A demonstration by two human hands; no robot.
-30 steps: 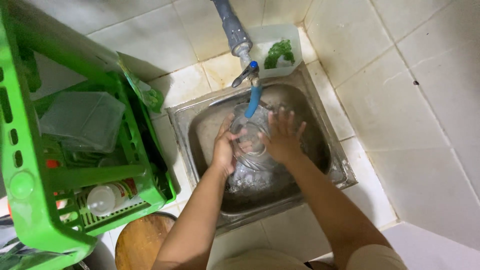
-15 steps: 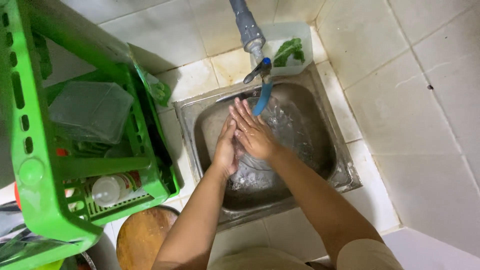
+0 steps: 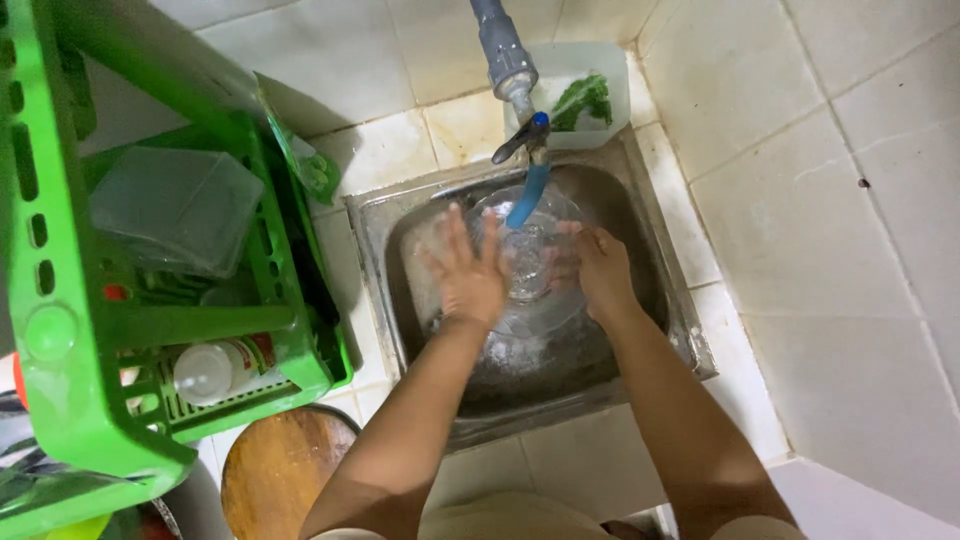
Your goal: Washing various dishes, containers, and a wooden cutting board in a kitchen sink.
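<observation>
A: Obs., near edge first. What's closest to cam?

B: Both forearms come up from bottom of frame. Beside them at lower L, a round wooden board [image 3: 278, 470], partly under the green plastic rack [image 3: 60, 330]. Rack holds a white bottle [image 3: 215, 370] lying on its side w/ red label, and a clear plastic container [image 3: 175, 210] on upper tier.

A: Hands?

B: Left hand [image 3: 470, 270]: fingers spread, palm down, laid flat on L side of a clear glass bowl [image 3: 525, 265]. Right hand [image 3: 600, 265]: fingers curled loosely vs. bowl's R side, tips pointing toward centre. Grip on R can't tell exactly, glass + water blur it. Both touching bowl, one each side.

A: Bowl loc.?

B: Inside the steel sink [image 3: 690, 330], approx. mid-basin, just below the spout. Looks roughly upright, rim facing cam; transparent, so edge is hard to trace. Wet basin floor visible under it.

A: Water?

B: Blue spout hose [image 3: 527, 195] hangs from tap [image 3: 520, 140] w/ dark lever; ends right over bowl. Stream itself not clear to see.

A: Farther back?

B: Grey pipe [image 3: 500, 45] runs up above tap. Behind sink, on tiled ledge, a white tub [image 3: 610, 65] w/ green leaves [image 3: 585, 100] in it. Pale tiles [image 3: 840, 200] all round, wall to R.
</observation>
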